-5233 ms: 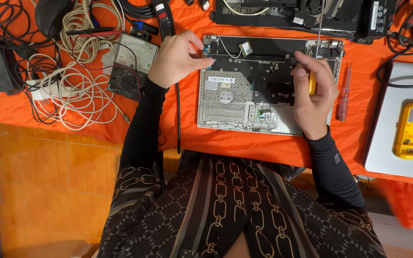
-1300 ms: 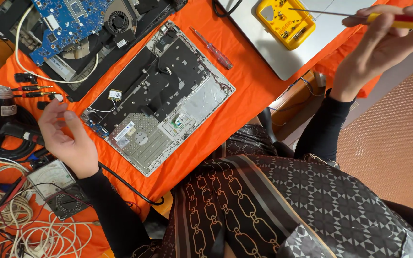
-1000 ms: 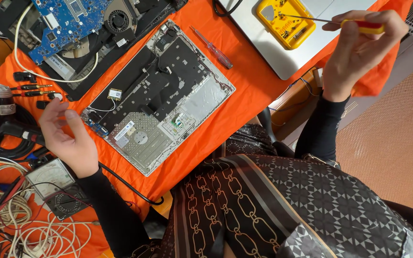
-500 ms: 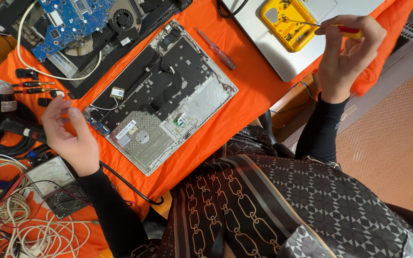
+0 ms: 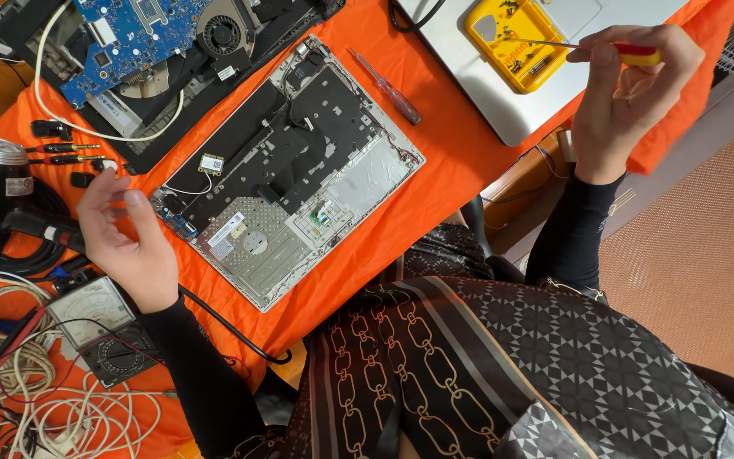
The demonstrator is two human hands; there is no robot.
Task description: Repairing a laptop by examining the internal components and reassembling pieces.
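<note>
The right hand [image 5: 630, 102] holds a screwdriver [image 5: 584, 49] (red-yellow handle) over a yellow tray [image 5: 516, 38].

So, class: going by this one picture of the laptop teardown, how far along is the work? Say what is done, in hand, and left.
Done: the laptop base lies opened, and a blue circuit board sits apart.

In hand: the right hand holds a screwdriver with its tip over the yellow parts tray; the left hand rests at the base's corner.

Left: a small card and cables remain in the base.

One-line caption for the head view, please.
Right hand holds a screwdriver over a yellow parts tray; left hand rests beside an opened laptop chassis.
</note>
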